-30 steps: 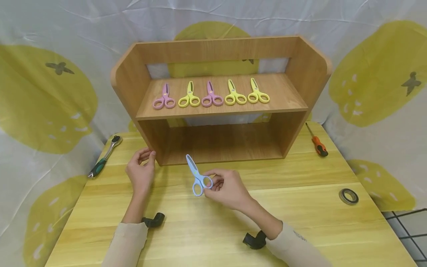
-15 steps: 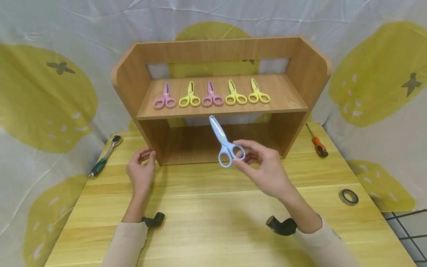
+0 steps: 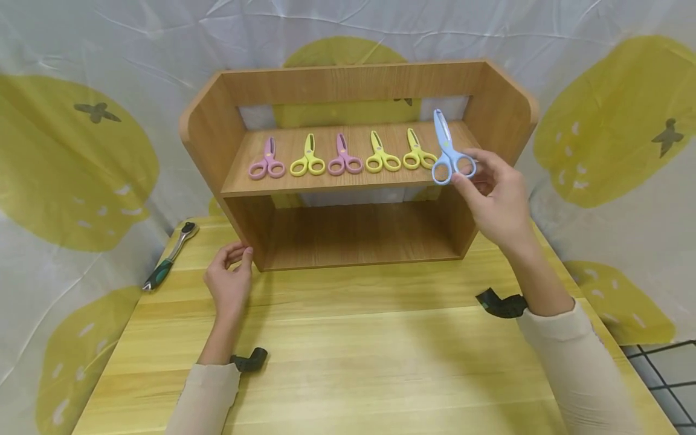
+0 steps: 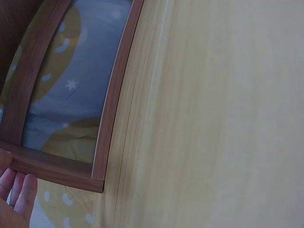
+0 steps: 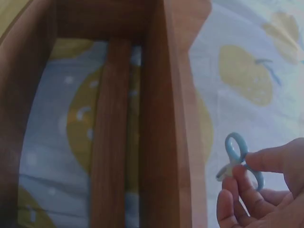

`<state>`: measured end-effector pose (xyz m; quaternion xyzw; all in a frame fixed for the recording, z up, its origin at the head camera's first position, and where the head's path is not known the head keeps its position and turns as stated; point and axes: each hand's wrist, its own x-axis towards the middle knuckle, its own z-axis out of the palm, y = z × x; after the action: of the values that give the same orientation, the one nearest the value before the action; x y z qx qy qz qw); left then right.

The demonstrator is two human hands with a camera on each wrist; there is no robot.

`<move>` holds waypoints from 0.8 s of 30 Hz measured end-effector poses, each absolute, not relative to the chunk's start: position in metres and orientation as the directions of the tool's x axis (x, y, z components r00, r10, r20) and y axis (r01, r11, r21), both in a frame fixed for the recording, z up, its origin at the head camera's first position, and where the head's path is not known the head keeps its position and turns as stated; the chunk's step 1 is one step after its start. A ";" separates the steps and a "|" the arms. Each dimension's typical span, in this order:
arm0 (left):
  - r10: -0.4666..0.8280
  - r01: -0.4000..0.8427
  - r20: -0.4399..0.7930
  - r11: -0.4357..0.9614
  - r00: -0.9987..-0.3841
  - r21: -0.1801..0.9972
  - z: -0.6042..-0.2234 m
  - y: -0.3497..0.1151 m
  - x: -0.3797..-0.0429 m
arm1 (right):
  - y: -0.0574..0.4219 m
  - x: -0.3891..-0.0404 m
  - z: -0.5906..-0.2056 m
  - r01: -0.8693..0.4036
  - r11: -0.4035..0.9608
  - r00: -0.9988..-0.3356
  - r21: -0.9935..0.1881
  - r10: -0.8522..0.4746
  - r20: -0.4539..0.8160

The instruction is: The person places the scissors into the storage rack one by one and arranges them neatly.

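In the head view my right hand [image 3: 497, 196] pinches light blue scissors [image 3: 447, 151] by one handle loop, blades pointing up and away. They overlap the right end of the upper board of a wooden shelf [image 3: 353, 261]. To their left on that board, two purple scissors [image 3: 267, 156] and three yellow scissors [image 3: 309, 156] lie in a row, blades toward the back. My left hand [image 3: 231, 281] grips the front edge of the shelf's left side panel low down. The left wrist view shows its thumb and fingers [image 4: 26, 192] on either side of that panel [image 4: 61, 176].
A ratchet wrench [image 3: 171, 257] with a green and black handle lies on the table [image 3: 337, 362] at the left. Behind the shelf hangs a pale cloth [image 3: 152, 36] printed with yellow fruit. Black wrist mounts [image 3: 502, 304] stick out from both wrists.
My right hand has carried the blue scissors from low in front of the shelf, up and right, to the upper board's right end. My left hand has stayed put.
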<state>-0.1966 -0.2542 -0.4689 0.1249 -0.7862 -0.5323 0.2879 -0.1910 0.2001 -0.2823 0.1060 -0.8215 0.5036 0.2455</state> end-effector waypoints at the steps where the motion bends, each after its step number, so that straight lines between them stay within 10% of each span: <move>1: -0.504 0.112 0.320 0.400 -0.802 0.910 -0.469 -0.254 -0.196 | 0.203 -0.196 -0.281 -0.407 0.486 -0.859 -0.774 0.086 0.506; 24: -0.494 0.107 0.315 0.403 -0.810 0.909 -0.471 -0.257 -0.197 | 0.223 -0.244 -0.269 -0.121 0.751 -0.957 -0.649 0.085 0.277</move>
<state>-0.1974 -0.2575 -0.4710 0.1226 -0.7886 -0.5323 0.2823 -0.2440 0.2227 -0.2695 0.0098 -0.9242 0.3529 0.1460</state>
